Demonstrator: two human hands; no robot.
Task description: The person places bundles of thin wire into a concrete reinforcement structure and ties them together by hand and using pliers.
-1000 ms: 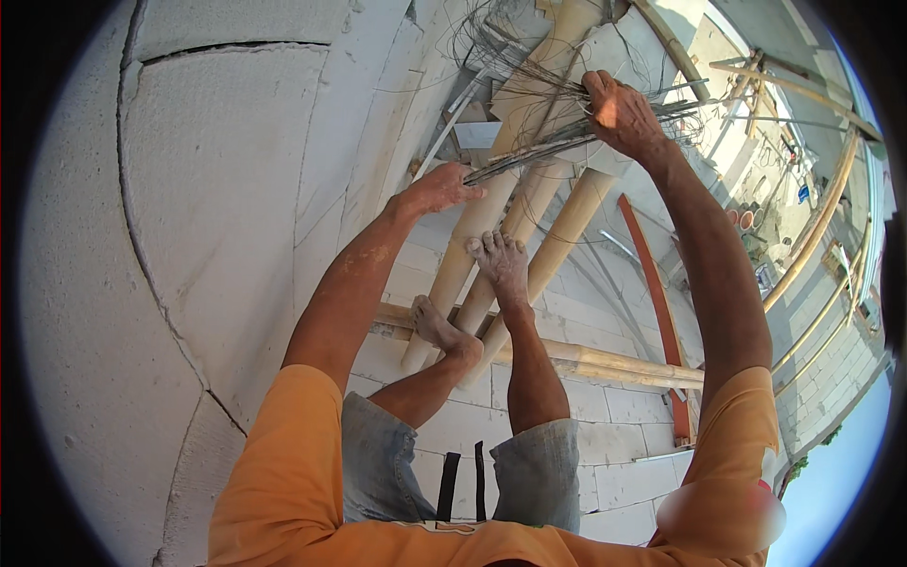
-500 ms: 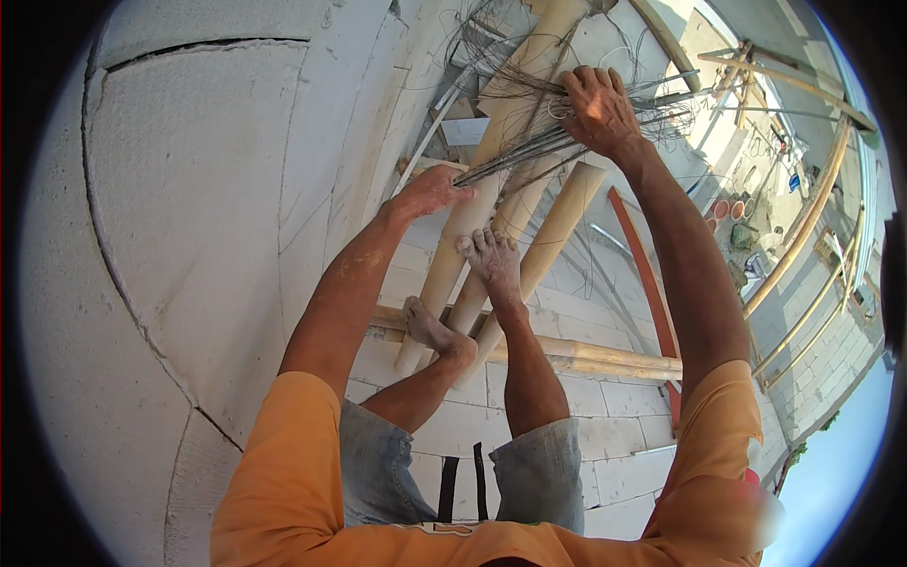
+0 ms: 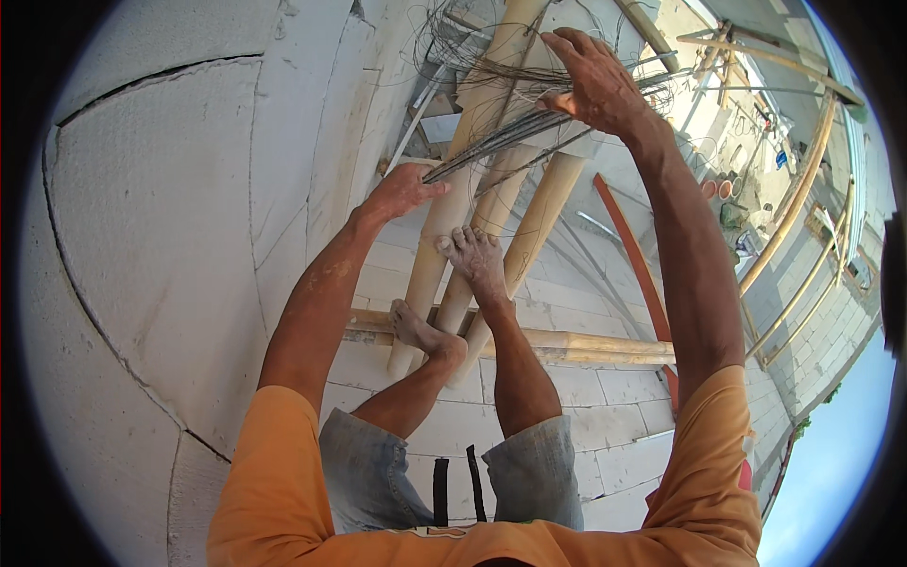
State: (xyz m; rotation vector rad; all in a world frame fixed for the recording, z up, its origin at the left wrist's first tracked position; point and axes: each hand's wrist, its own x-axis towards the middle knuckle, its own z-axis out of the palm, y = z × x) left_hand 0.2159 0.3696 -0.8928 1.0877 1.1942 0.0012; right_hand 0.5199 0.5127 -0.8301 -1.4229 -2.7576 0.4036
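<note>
Two bare hands share one bundle of dark, slender rods or stiff wires, each in a different way. The left hand has its thumb and fingers closed round the near end, a narrow grip that probably keeps the strands gathered and the end steady. From that grip the bundle slants away up and to the right, over the bamboo poles, and its strands fan apart toward the far end, likely because only one end is pinched.

The right hand is spread wide above the far part, fingers lifted and thumb low beside the strands; whether the thumb touches any of them is hard to judge among so many crossing lines. Just beyond its fingertips, to the left, thin loose wire springs out in loops.

Below the left grip, the right foot and left foot rest on the poles, presumably for footing. Beneath both feet, cross poles run sideways, seemingly as a support. Well to the right of the left grip lies a reddish board.
</note>
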